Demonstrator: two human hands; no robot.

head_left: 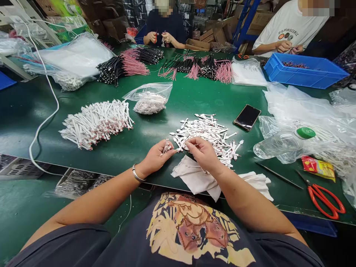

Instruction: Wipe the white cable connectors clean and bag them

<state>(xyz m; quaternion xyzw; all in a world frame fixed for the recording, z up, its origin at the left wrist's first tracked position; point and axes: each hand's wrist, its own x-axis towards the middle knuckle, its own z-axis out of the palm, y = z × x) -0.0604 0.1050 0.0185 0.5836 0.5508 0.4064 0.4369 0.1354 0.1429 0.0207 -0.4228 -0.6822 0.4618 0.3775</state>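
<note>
My left hand [158, 157] is closed around a few small whitish pieces [167, 147], too small to name surely; they look like plastic connectors. My right hand [204, 154] faces it with thumb and fingertips pinched together; what lies in the pinch is hidden. Just beyond both hands spreads a loose heap of short white cable pieces with connector ends [205, 131]. Under my right wrist a white cloth [191, 174] lies at the table's near edge. To the left is a neater stack of white cable pieces [96, 124].
A clear bag of small parts [150, 102] lies mid-table. On the right are a phone [247, 117], a bottle [280, 144], tweezers [279, 175] and red-handled scissors [324, 200]. Black and pink wire bundles [133, 63] lie farther back. Two people work across the green table [194, 94].
</note>
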